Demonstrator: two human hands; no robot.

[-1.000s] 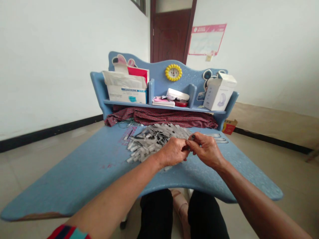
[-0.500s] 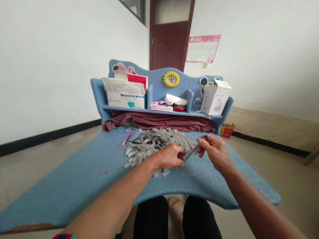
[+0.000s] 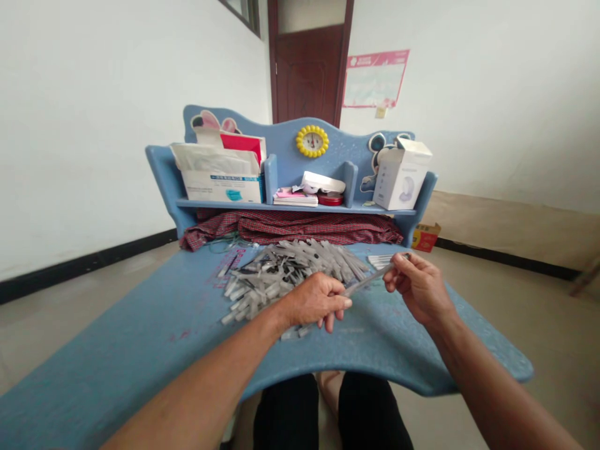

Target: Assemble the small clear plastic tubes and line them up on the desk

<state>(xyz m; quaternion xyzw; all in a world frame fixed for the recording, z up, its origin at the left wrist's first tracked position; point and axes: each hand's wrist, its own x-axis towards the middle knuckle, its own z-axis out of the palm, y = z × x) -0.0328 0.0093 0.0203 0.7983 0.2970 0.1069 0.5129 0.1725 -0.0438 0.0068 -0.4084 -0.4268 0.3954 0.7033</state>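
Note:
A thin, greyish, translucent strip (image 3: 368, 282) stretches slantwise between my two hands, above the desk. My left hand (image 3: 316, 301) pinches its lower end between thumb and fingers. At the upper end, the fingertips of my right hand (image 3: 417, 281) close on it. What exactly the strip is I cannot make out; it resembles a slim plastic sleeve. Just beyond my left hand spreads a heap of similar clear and grey slender pieces (image 3: 272, 272), some with dark parts. Several pale strips (image 3: 379, 260) lie side by side behind the held one, left of my right hand.
The blue desk (image 3: 140, 319) has a curved front edge. At its back, a checked cloth (image 3: 300, 226) lies under a shelf holding a mask box (image 3: 220, 184), booklets (image 3: 295, 199), a red round tin (image 3: 330, 199) and a white box (image 3: 403, 178). A yellow clock (image 3: 312, 142) hangs above.
My right hand has moved right and away from my left, so more of the strip shows between them. The pale strips behind it have come into sight. The view has shifted slightly.

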